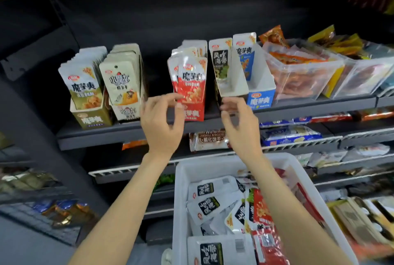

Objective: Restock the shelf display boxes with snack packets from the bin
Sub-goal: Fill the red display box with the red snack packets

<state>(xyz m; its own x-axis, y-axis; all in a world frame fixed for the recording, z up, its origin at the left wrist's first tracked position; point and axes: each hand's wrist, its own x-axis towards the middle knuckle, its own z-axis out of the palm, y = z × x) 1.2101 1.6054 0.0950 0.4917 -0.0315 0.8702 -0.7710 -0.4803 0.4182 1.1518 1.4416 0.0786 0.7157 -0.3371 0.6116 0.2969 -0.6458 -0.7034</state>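
A white bin (181, 179) at the bottom holds several black-label and red snack packets (207, 205). On the shelf stands a red display box (195, 114) full of red packets. My left hand (162, 123) is raised to it, thumb and forefinger pinching the lower left corner of the front red packet (191, 85). To its right is a white display box (236, 85) holding a single black-label packet (220, 59). My right hand (238, 121) curls its fingers around that box's lower front edge.
On the same shelf, an olive box (91, 118) and a white box (125, 113) of packets stand to the left. A blue box (260, 100) and clear tubs (298, 77) of snacks stand to the right. Lower shelves carry biscuit packs (209, 140).
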